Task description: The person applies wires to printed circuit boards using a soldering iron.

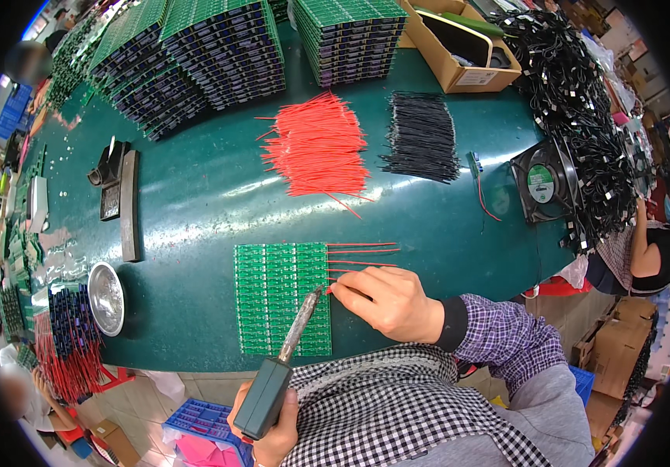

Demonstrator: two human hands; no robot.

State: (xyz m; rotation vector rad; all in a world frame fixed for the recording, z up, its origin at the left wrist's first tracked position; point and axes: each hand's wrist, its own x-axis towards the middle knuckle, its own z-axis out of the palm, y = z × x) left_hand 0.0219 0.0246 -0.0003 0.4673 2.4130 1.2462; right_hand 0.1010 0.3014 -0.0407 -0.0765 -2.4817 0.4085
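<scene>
My left hand point(271, 432) is closed around the dark handle of a soldering iron point(266, 397). The iron slants up and to the right, and its tip is at the right edge of a green circuit board panel point(272, 303). Just right of that edge, my right hand point(397, 303) pinches a red wire, mostly hidden by the fingers, with its end close to the iron's tip. Farther up the same edge, several red wires point(362, 251) stick out to the right. The panel lies flat on the green table point(187, 296).
Beyond the panel lie a heap of red wires point(315, 148) and a bundle of black wires point(422, 136). Tall board stacks point(226, 54) stand at the back. A fan point(541, 183) and black cables point(576, 101) are at right, a metal bowl point(106, 299) at left. Other people sit nearby.
</scene>
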